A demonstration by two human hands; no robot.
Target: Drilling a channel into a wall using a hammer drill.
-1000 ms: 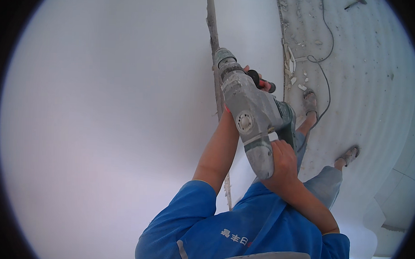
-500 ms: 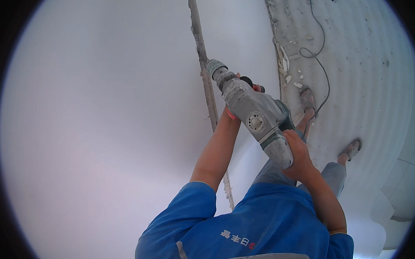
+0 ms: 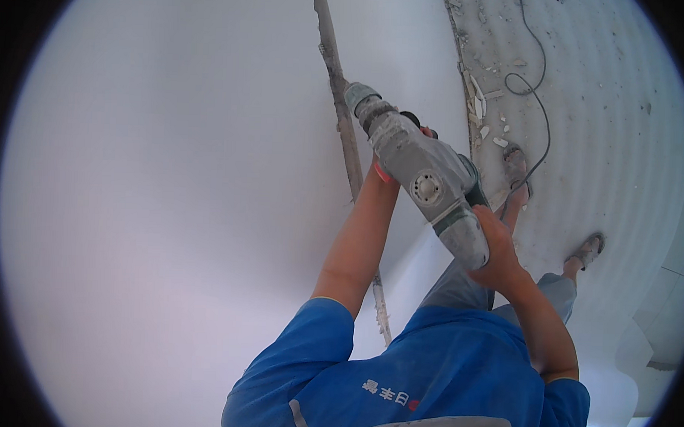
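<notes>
Both of my hands hold a dusty grey-green rotary hammer [image 3: 417, 171], tilted so its chuck points up and left. The chuck end meets a rough channel [image 3: 345, 134] cut in the white wall; the bit itself cannot be made out. My right hand [image 3: 499, 250] is closed round the rear grip, near the tool's back end. Mostly hidden behind the body, my left hand [image 3: 426, 131] shows a few fingers by the black side handle [image 3: 411, 119], gripping the tool from the far side. A reddish band is round the left wrist.
A grey power cord [image 3: 545, 108] loops across the ribbed, whitish floor covering [image 3: 600, 147] to the right. Broken chips [image 3: 478, 105] lie along the foot of the wall [image 3: 170, 170]. My feet, in dusty shoes [image 3: 591, 248], stand on the covering.
The rotary hammer's chuck has moved a little way up along the channel, with both hands still on the tool. The whole view has shifted slightly.
</notes>
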